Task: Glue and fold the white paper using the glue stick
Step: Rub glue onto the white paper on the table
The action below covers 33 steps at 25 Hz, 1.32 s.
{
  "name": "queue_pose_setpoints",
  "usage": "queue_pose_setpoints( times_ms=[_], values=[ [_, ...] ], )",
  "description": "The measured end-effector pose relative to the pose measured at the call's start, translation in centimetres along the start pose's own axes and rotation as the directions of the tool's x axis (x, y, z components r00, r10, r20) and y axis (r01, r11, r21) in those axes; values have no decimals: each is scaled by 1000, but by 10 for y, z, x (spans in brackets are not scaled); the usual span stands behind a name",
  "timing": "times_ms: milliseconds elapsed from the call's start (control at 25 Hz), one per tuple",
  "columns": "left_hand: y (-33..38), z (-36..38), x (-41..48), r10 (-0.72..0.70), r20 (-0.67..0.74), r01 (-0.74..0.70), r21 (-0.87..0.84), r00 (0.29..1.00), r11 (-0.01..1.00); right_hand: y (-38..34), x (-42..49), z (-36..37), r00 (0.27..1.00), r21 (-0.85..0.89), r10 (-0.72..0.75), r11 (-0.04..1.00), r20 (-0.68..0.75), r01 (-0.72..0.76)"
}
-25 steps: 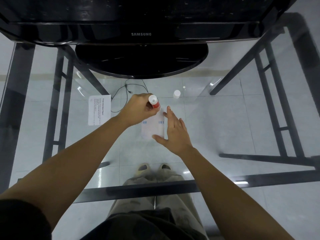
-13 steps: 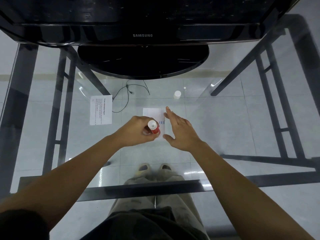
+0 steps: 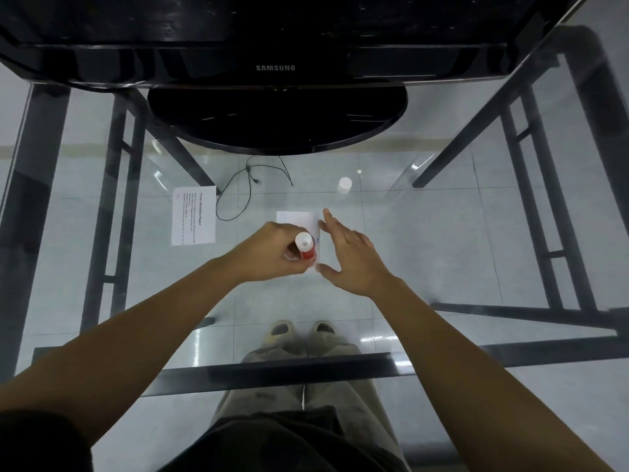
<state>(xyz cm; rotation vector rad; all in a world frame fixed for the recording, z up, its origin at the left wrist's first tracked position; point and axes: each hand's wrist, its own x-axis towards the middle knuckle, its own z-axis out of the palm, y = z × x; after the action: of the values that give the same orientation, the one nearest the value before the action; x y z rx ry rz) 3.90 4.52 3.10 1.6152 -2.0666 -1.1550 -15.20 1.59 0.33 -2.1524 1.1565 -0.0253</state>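
Gripping a red glue stick [image 3: 305, 248], left hand [image 3: 269, 250] fingers closed round it; right hand [image 3: 354, 258] spread flat on small white paper [image 3: 296, 218], glass desk [image 3: 442, 233].

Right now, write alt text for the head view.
Seen from above, a left hand grips a red glue stick over a small white paper on a glass table, the right hand flat on the paper's edge. A white cap, printed sheet and black monitor sit beyond.
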Motion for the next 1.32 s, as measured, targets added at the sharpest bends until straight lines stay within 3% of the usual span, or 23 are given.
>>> queue_pose_setpoints(
  times_ms=[80,240,440,680,920,1080,1200,1320],
  values=[
    [0,0,5,9,-10,-9,19,1000,1000,1,0,1,1000,-9,-8,1000,-6,8],
    [-4,-8,16,-60,-202,58,-17,978,998,3,0,3,1000,-16,-2,1000,-4,2],
    [-1,-1,9,2,-95,-1,11,995,1000,3,0,4,1000,-13,-5,1000,-11,5],
    [1,-7,16,-49,-347,55,7,937,998,3,1,5,1000,-14,2,1000,-6,-2],
    [4,12,-14,-3,-131,7,32,991,999,2,-1,4,1000,4,-4,1000,0,4],
    [-2,-5,-7,-17,-213,26,40,977,999,3,-2,3,1000,-4,-13,1000,8,13],
    [-13,-26,-4,-161,-401,131,-102,902,986,3,-1,3,1000,-9,-10,1000,11,10],
    [-15,-23,-11,-381,-401,193,-436,833,879,2,3,-1,1000,-14,-2,1000,-2,2]
  ],
)
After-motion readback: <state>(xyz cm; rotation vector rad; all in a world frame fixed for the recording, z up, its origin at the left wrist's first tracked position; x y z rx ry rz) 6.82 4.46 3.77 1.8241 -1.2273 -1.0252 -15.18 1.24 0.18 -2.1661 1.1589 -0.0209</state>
